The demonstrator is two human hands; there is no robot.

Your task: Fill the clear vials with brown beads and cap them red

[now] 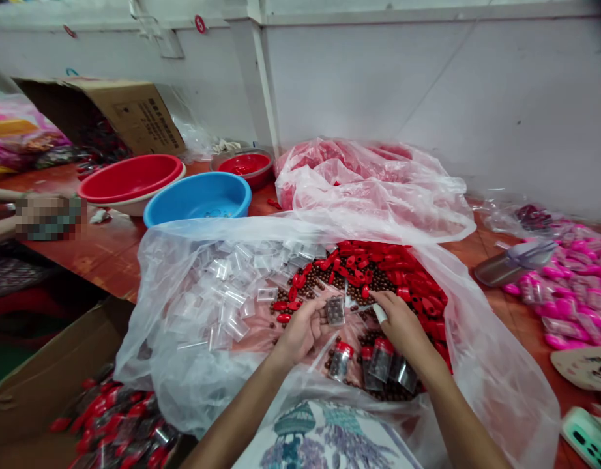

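Note:
My left hand (pixel 303 329) grips a small clear plastic box (pixel 336 311) with brown beads inside. A white wrap (pixel 379 313) is on the thumb of my right hand (pixel 398 319), whose fingertips are closed at a red cap (pixel 366 291). Under both hands, loose brown beads (pixel 317 281) lie on a spread plastic sheet (pixel 173 365). Empty clear boxes (pixel 232 296) are heaped to the left, and red caps (pixel 430 303) to the right. Several filled boxes with red tops (pixel 381 359) lie close to me, below my right hand.
A blue basin (pixel 197 195) and a red basin (pixel 131 179) stand behind the sheet, beside a bag of red pieces (pixel 369 172). Left below is a carton (pixel 51 384) of red-topped boxes. Pink packets (pixel 574 280) and a tumbler (pixel 510 260) lie right. Another person's hand (pixel 49 215) is far left.

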